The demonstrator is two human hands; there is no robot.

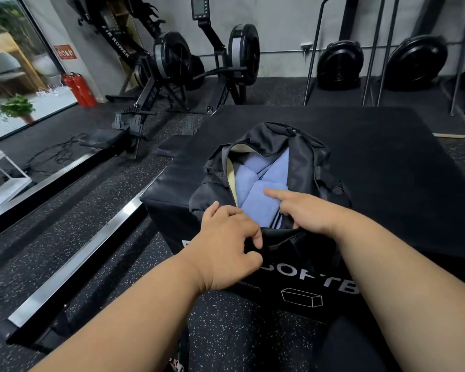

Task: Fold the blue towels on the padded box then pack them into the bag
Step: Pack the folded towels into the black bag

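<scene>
Here, the head view looks down on a black padded box standing on a speckled rubber floor. A black bag sits on the near left part of the box top, its mouth open toward the camera and a pale lining visible along the left inner edge.

Position of the task items: the blue towels lie folded inside the bag, packed side by side and filling the visible opening. No towel is seen on the box top outside the bag.

Left hand: fingers curled, gripping the near left edge of the bag opening; the fingertips pinch the black fabric at the rim.

Right hand: positioned at the near right edge of the opening. The index finger is extended and rests on the uppermost towel; the remaining fingers are curled down against the bag rim. Whether they clamp the fabric cannot be determined, as they are hidden behind the hand.

The near face of the box carries white lettering and a line drawing of a box, partly covered by the bag fabric and the arms.

Surroundings: two rowing machines stand against the far wall, with two red fire extinguishers to their left beside a glass door, and a potted plant beyond the glass
</scene>
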